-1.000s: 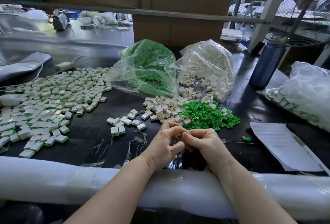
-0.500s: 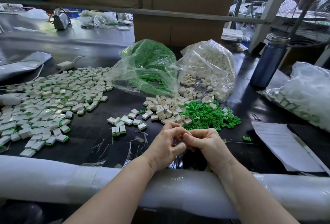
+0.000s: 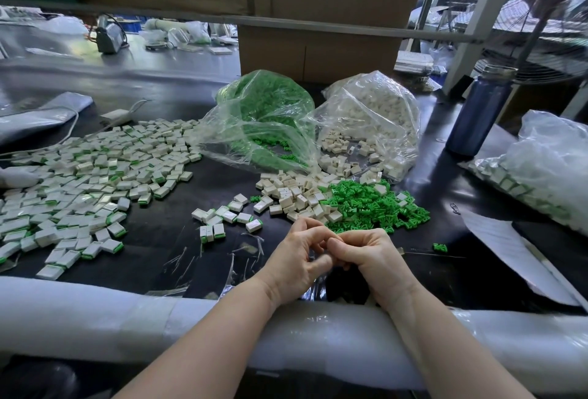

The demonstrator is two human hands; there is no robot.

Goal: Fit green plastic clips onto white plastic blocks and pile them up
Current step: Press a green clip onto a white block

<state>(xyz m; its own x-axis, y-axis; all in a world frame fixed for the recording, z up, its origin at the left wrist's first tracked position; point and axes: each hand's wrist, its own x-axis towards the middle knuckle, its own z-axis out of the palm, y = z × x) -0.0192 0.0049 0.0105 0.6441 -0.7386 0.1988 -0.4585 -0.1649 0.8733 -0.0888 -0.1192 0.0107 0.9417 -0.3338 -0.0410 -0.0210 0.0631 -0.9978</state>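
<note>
My left hand [image 3: 296, 258] and my right hand [image 3: 372, 258] meet fingertip to fingertip just above the table's front edge. Both have their fingers curled in, and whatever is pinched between them is hidden. Right behind the hands lies a heap of loose white blocks [image 3: 296, 195], with a heap of green clips [image 3: 366, 204] to its right. A few fitted blocks [image 3: 222, 214] lie to the left of my hands. The big spread of fitted blocks [image 3: 89, 176] covers the table's left side.
Open bags of green clips [image 3: 264, 112] and white blocks [image 3: 372, 115] lie behind the heaps. A blue bottle [image 3: 480, 112], a filled bag [image 3: 547, 169] and a paper sheet [image 3: 502, 246] occupy the right. One stray clip [image 3: 440, 247] lies near the paper. White foam padding [image 3: 95, 312] wraps the front edge.
My hands stay pressed together in the same spot, with only small shifts of the fingers. Nothing on the table has moved.
</note>
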